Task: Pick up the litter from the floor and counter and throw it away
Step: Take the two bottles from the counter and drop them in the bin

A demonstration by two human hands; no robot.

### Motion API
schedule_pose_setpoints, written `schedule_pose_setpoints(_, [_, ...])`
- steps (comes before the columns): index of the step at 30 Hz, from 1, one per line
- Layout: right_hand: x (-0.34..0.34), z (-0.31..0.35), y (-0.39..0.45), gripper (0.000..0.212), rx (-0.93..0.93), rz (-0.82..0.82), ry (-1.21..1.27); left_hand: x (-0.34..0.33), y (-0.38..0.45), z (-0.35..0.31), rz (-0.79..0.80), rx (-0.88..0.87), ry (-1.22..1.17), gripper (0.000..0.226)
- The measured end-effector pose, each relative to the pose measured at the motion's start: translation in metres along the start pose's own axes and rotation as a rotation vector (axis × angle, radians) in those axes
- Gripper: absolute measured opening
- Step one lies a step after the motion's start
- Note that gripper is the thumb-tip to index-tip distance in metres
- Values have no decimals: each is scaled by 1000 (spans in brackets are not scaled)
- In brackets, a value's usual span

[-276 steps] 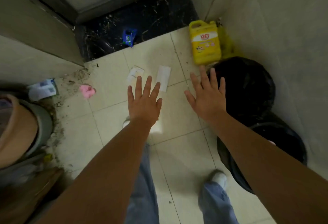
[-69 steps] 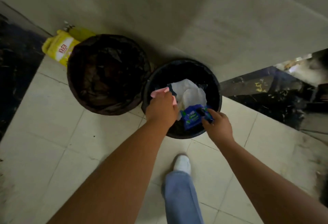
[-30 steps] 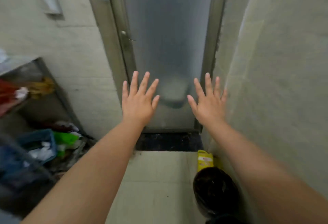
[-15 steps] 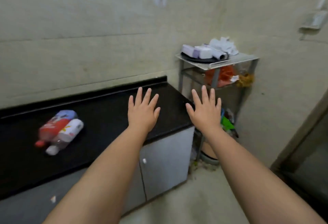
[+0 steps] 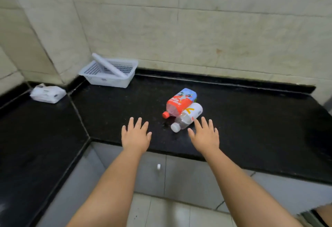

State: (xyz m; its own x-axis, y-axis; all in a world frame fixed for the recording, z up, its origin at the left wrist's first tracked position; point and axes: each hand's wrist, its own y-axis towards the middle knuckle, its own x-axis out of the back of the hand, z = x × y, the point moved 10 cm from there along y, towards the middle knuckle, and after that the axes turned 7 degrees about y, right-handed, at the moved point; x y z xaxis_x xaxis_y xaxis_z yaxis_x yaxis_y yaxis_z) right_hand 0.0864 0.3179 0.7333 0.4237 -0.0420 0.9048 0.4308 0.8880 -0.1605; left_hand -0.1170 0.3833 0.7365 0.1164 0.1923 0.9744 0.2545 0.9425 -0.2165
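Two empty plastic bottles lie side by side on the black counter [image 5: 251, 118]. One is a red-capped bottle [image 5: 179, 103] with a red and blue label, the other a clear bottle [image 5: 187, 117] with a white cap and white label. My left hand [image 5: 135, 136] hovers flat over the counter's front edge, left of the bottles, fingers spread and empty. My right hand [image 5: 204, 135] is also flat and empty, its fingertips just short of the clear bottle. No bin is in view.
A white plastic basket [image 5: 109, 73] with a white tube leaning in it stands in the back corner. A white packet [image 5: 47, 94] lies on the counter's left wing. Grey cabinet doors [image 5: 179, 178] are below, with pale floor tiles beneath my arms.
My view has swung left and closer to the counter. The two bottles now sit just ahead of my hands instead of far left. Both hands remain spread and empty.
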Motion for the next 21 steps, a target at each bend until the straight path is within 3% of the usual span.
schedule_pose_setpoints(7, [-39, 0, 105, 59, -180, 35, 64, -17, 93, 16, 82, 11, 26, 52])
schedule_pose_setpoints(11, [-50, -20, 156, 87, -467, 27, 362, -9, 158, -8, 126, -53, 37, 55])
schedule_pose_setpoints(14, [-59, -27, 176, 99, -565, 19, 542, 0, 196, -39, 136, -144, 22, 59])
schedule_pose_setpoints(21, [-42, -55, 190, 89, -553, -34, 330, -8, 243, -124, 218, -387, -82, 75])
